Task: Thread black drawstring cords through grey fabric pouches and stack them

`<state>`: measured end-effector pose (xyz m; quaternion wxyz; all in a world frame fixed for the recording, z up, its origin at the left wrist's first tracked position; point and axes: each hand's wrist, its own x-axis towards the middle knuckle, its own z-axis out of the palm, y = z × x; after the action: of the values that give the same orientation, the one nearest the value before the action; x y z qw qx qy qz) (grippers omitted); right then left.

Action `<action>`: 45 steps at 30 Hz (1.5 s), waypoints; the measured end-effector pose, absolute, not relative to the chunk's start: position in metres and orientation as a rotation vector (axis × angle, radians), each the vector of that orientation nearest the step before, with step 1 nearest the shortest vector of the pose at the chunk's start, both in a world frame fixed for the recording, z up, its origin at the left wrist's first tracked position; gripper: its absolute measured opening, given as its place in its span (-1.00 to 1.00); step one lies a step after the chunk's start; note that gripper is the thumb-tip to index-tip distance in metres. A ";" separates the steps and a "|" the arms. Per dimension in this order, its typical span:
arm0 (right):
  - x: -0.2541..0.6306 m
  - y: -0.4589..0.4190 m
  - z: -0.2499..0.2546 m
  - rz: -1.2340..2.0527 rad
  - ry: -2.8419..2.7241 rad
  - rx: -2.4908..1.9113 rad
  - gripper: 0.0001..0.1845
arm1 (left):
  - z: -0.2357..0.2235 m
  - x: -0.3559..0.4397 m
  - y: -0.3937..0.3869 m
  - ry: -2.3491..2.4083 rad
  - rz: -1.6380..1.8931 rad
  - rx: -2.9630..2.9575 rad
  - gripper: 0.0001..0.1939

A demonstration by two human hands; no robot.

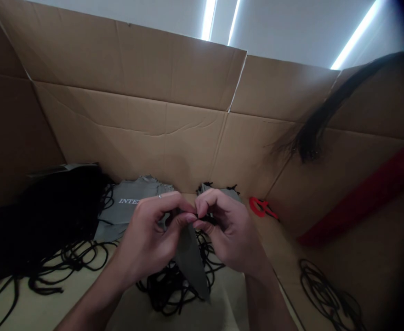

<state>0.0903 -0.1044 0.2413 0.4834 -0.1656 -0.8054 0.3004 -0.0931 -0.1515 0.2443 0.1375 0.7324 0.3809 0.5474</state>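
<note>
My left hand and my right hand meet at the centre, thumbs and forefingers pinched together. From the left hand's fingers hangs a flat grey piece, seemingly fabric, narrowing to a point at the bottom. A short bit of black cord shows at the right fingertips, though the pinch itself is mostly covered. A ring is on one left finger. Under both hands lies a tangle of black cords. Behind the left hand is a stack of grey pieces with white lettering beginning "INTE".
A large heap of black cord fills the left side. Farther back, more grey pieces carry black cord ends. Red-handled scissors lie right of them. Loose cord is coiled at lower right. Cardboard walls enclose the work surface.
</note>
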 end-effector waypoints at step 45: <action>0.099 -0.106 0.250 0.895 -1.655 -0.301 -0.77 | 0.247 -0.096 -0.152 0.890 1.579 1.739 -0.80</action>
<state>0.0991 -0.1061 0.2500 0.5794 -0.1288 -0.7080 0.3828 -0.0964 -0.1519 0.2473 0.3097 0.6582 0.3369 0.5978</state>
